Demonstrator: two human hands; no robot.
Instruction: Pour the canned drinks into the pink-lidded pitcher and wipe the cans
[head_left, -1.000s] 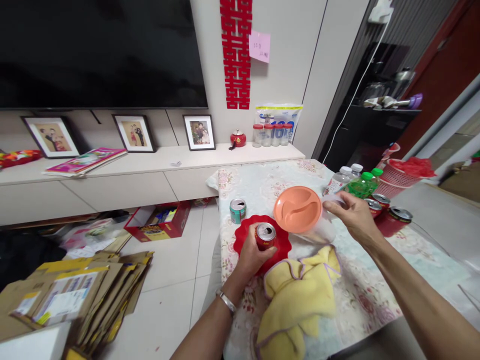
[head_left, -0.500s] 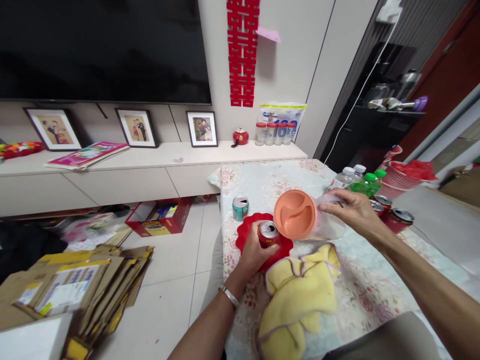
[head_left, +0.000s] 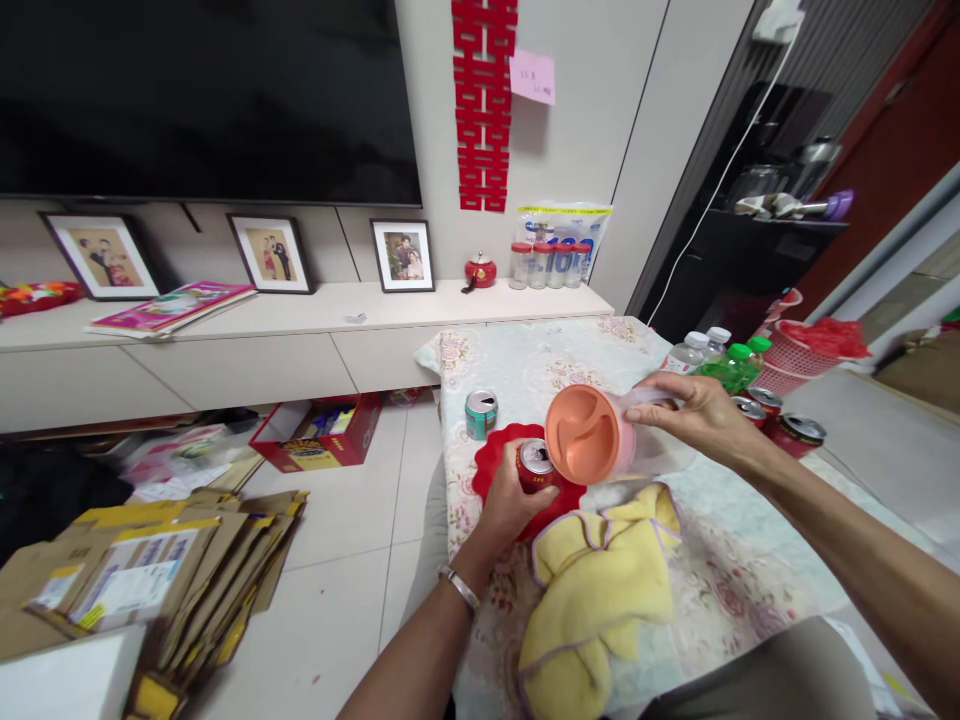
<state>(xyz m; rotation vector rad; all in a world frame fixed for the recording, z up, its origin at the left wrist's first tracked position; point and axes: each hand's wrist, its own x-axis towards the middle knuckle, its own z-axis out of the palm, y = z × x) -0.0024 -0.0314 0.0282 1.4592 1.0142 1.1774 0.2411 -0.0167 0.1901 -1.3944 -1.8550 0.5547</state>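
My left hand point(head_left: 510, 495) is wrapped round a red drink can point(head_left: 537, 482), its opened top facing up. The can is over a red scallop-edged plate point(head_left: 491, 458); whether it touches the plate is hidden. My right hand point(head_left: 694, 410) grips the pale handle of a plastic cup point(head_left: 581, 435), pinkish outside and orange inside, with a curved ridge within. The cup is tipped toward the can, its rim close to the can's top. No liquid can be made out. A teal can point(head_left: 481, 415) stands just beyond the plate. A yellow cloth point(head_left: 600, 610) lies crumpled nearer me.
Several bottles point(head_left: 724, 370) and red cans point(head_left: 796, 436) stand at the table's right side. A pink basket point(head_left: 806, 355) is beyond them. Behind the flowered tablecloth point(head_left: 525, 350) runs a white cabinet point(head_left: 315, 310). Flattened cardboard point(head_left: 202, 570) and a red box point(head_left: 319, 440) lie on the floor.
The cup in my right hand has turned and shifted slightly left, showing more of its outer wall. My left hand and the can have barely moved. The pink wall note has swung down.
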